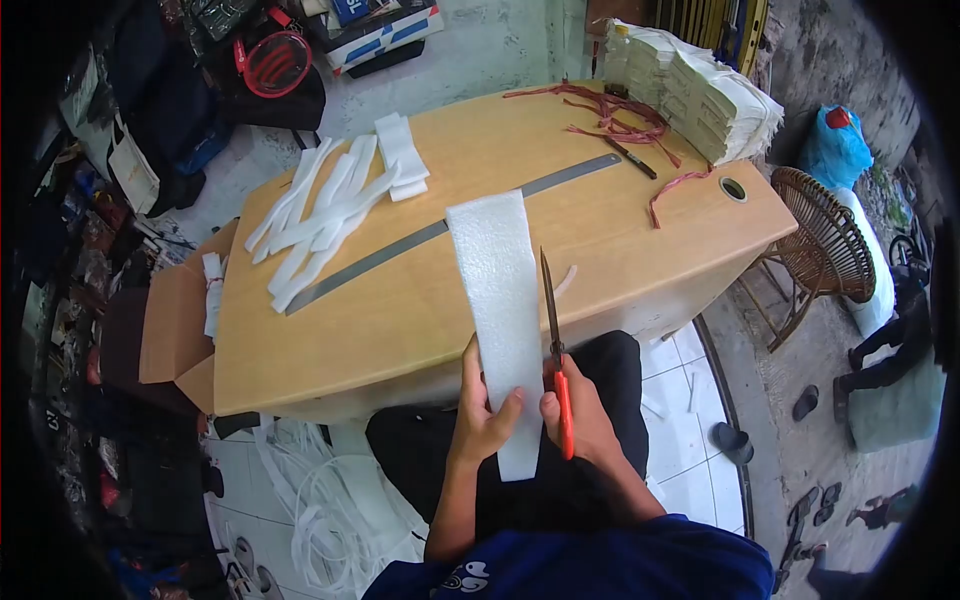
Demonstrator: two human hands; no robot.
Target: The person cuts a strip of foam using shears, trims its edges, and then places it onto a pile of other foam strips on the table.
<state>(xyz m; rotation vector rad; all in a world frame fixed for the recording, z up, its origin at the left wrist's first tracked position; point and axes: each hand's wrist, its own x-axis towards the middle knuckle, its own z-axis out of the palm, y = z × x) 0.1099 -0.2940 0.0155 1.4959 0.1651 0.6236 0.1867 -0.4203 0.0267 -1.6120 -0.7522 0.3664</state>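
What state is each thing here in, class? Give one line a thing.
Foam sheet: held up in left hand.
Scissors: in right hand, blades seemingly together.
Metal ruler: flat on the desk, partly hidden.
Foam strips: loose, overlapping.
Red strings: tangled.
Cardboard box: open.

The foam (500, 290) in my left hand (485, 415) is white; the scissors (566, 410) in my right hand (588, 420) have red handles and dark blades. Beyond my hands, the table (380, 350) is tan, the ruler (380, 257) grey, the strips (345, 190) white and the string (640, 128) dull red. Nearer me, my shirt (590, 562) is dark blue with white print.
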